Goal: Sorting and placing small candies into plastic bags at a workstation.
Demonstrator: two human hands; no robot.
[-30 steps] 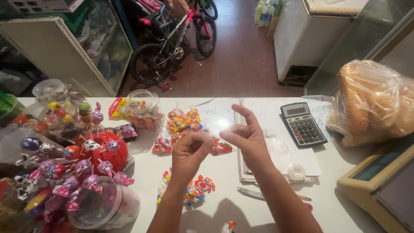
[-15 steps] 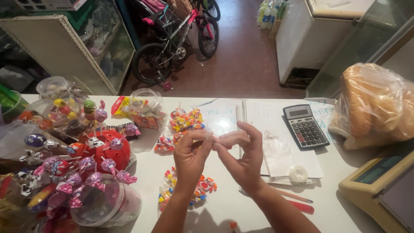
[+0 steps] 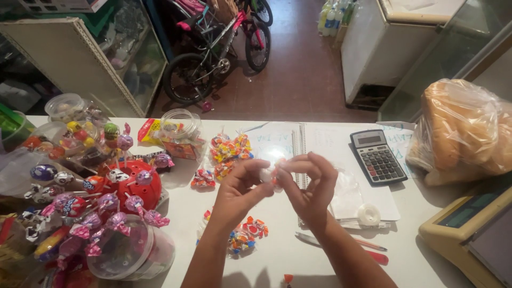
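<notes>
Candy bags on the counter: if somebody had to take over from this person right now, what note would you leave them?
Left hand: fingertips pinched on a small clear candy bag, held above the white counter.
Right hand: pinching the same bag from the other side; both hands meet at it.
Done: small filled candy bags lie on the counter, one cluster beyond the hands, one bag left of them, one pile under the left forearm.
Nearby: tape roll and red pen by the right forearm, calculator on the notebook.
Left: the bag in hand looks unfinished; whether it is closed is unclear.
</notes>
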